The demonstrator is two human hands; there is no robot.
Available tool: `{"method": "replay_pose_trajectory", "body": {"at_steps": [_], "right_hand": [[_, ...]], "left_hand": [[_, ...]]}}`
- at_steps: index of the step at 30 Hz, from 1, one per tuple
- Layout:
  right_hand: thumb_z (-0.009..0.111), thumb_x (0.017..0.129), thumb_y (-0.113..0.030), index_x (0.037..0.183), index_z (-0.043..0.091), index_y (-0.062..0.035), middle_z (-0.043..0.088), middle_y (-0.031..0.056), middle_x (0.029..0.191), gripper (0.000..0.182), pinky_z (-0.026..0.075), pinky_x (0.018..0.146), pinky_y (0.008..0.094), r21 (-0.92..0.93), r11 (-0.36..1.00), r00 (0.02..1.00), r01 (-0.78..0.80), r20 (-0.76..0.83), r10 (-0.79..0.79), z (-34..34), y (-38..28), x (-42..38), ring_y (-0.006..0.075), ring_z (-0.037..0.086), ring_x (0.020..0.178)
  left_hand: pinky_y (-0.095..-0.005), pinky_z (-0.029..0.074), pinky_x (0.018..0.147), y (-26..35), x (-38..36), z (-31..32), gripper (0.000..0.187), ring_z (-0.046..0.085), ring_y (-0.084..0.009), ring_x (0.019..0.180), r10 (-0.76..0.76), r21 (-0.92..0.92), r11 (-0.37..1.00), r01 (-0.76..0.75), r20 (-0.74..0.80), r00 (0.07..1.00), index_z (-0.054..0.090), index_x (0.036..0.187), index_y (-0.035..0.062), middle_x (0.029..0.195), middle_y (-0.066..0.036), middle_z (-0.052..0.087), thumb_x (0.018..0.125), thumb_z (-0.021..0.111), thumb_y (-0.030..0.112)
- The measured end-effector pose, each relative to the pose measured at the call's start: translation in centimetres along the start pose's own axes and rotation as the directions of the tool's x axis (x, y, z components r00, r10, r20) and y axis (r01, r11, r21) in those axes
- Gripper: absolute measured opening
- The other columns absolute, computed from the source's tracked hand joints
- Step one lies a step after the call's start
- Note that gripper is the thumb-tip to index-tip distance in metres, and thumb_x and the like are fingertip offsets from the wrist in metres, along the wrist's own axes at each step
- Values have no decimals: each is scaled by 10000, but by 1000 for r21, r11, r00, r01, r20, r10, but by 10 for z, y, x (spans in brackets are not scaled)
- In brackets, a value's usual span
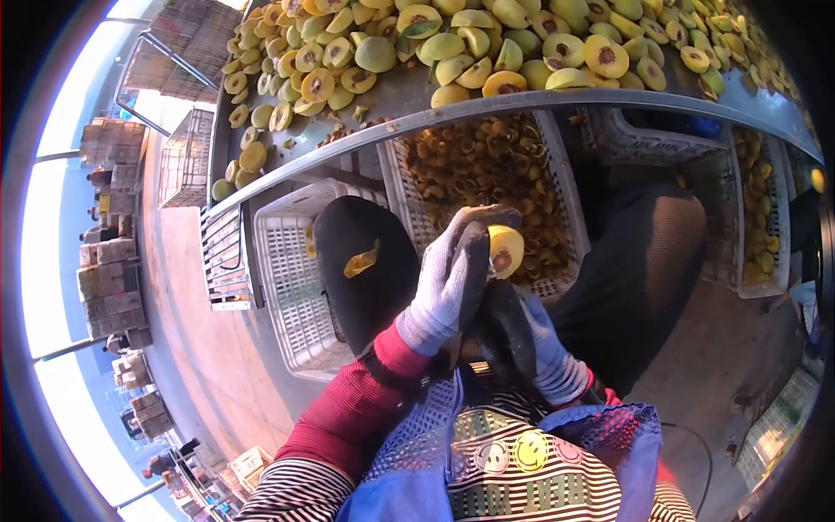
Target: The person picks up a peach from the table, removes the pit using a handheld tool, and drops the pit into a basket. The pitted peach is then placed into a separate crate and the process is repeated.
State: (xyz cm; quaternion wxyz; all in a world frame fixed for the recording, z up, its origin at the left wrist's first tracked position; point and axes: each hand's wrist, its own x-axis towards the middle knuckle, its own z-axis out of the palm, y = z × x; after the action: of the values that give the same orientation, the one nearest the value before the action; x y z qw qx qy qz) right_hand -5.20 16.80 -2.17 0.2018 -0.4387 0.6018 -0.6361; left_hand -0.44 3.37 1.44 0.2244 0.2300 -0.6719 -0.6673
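Note:
My left hand [457, 270], in a grey glove with dark palm and fingers, is closed around a peach half [506, 252]. The cut yellow face with its brownish centre points to the right. Just below it, my right hand [522, 335], gloved the same way, is closed with its fingertips close to the fruit. A small shiny bit shows between the hands, but what the right hand grips is hidden. Both hands are above my lap, in front of a white crate [565, 187] holding many brown and orange fruit scraps [487, 165].
A metal table [383, 130] ahead carries a heap of halved peaches [557, 52]. White crates stand below it, one at left [300, 278] and one at far right [765, 287] with fruit. A peel scrap [362, 259] lies on my left knee. Stacked crates [113, 278] line the left.

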Motion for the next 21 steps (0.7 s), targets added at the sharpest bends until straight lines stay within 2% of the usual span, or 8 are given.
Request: {"method": "replay_pose_trajectory", "body": {"at_steps": [1, 2, 6, 9, 11, 18, 19, 21], "right_hand": [[525, 957, -194, 1157, 537, 7, 608, 83, 930, 283, 490, 673, 268, 365, 845, 921, -390, 149, 361, -8, -10, 8, 149, 602, 783], [514, 965, -206, 1148, 537, 10, 599, 83, 933, 284, 487, 653, 259, 584, 432, 708, -688, 406, 578, -11, -14, 14, 144, 599, 783], [500, 973, -265, 1114, 548, -1, 594, 80, 854, 302, 455, 547, 237, 529, 679, 861, -508, 297, 413, -7, -8, 15, 122, 584, 695], [459, 971, -400, 974, 556, -44, 545, 41, 656, 370, 371, 420, 221, 646, 419, 730, -639, 337, 594, -1, -14, 8, 94, 501, 502], [398, 964, -494, 866, 512, -77, 441, 14, 530, 444, 316, 359, 228, 557, -618, 652, -555, 753, 94, -2, -15, 16, 102, 392, 372], [352, 958, -541, 810, 460, -96, 397, -9, 504, 481, 304, 346, 228, 490, -731, 732, -474, 681, -18, 11, -10, 9, 88, 356, 355], [354, 958, -540, 809, 460, -99, 402, -11, 510, 477, 304, 347, 226, 479, -740, 738, -472, 674, -34, 14, -7, 8, 85, 353, 355], [357, 957, -539, 808, 459, -102, 406, -12, 515, 474, 303, 348, 223, 462, -749, 737, -475, 674, -53, 18, -4, 6, 83, 351, 355]], "left_hand": [[-244, 433, 829, 7, 2, -3, 364, 556, -115, 921, -72, -21, 997, 72, 32, 997, 555, 1153, -15, 996, -66, 611, 991, 423, 282], [-238, 440, 822, 15, 4, -3, 331, 547, -94, 909, -157, -104, 982, 159, 33, 987, 566, 1139, -4, 975, -46, 605, 976, 470, 267], [-228, 454, 792, 25, 8, -2, 327, 548, -73, 892, -323, -130, 936, 327, 55, 945, 576, 1121, 16, 952, -27, 602, 933, 571, 283], [-224, 464, 772, 19, 3, -6, 341, 563, -71, 862, -370, -178, 908, 378, 80, 926, 577, 1114, 25, 950, -20, 605, 911, 611, 297], [-236, 477, 748, 11, -2, -7, 350, 582, -76, 808, -349, -345, 861, 373, 130, 928, 568, 1125, 38, 942, -19, 612, 902, 624, 302], [-287, 474, 750, -50, -20, -7, 334, 570, -133, 832, -15, -219, 975, 22, 33, 999, 581, 1102, 4, 900, -82, 606, 923, 556, 284], [-302, 467, 785, -15, -10, -2, 335, 568, -165, 882, -269, -437, 847, 303, 139, 953, 596, 1072, -15, 919, -114, 600, 931, 508, 276], [-294, 463, 793, -19, -12, -3, 344, 569, -167, 885, -280, -437, 846, 306, 123, 952, 605, 1054, -15, 927, -108, 601, 936, 490, 287]]}}
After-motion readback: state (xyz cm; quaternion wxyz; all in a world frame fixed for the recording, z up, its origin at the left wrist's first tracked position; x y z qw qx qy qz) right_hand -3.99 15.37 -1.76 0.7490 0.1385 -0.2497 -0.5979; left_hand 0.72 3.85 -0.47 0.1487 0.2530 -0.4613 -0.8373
